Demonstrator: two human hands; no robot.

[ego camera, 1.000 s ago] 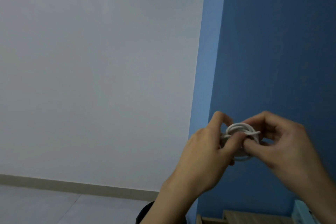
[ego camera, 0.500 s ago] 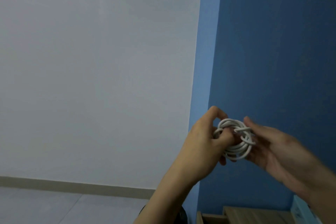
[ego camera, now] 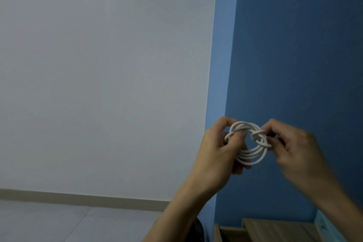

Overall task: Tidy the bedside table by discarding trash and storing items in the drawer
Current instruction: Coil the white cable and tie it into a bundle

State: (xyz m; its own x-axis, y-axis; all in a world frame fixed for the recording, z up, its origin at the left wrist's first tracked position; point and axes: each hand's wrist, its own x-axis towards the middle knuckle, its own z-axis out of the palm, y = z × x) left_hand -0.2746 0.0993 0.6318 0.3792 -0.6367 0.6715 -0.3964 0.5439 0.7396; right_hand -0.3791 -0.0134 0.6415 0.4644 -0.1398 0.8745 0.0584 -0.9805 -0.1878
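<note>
Left hand [ego camera: 214, 156] fingers curl round the white coiled cable [ego camera: 252, 155] at 9 o'clock; right hand [ego camera: 298, 149] pinches its wrapped end at 3 o'clock — light wooden counter [ego camera: 279, 230] at 5 o'clock.

The single head-worn view faces forward at the near blue painted wall [ego camera: 294, 45]; the light wooden table [ego camera: 279, 229] clips its bottom edge.

Left hand [ego camera: 214, 155] gripping, right hand [ego camera: 298, 149] pinching
</note>
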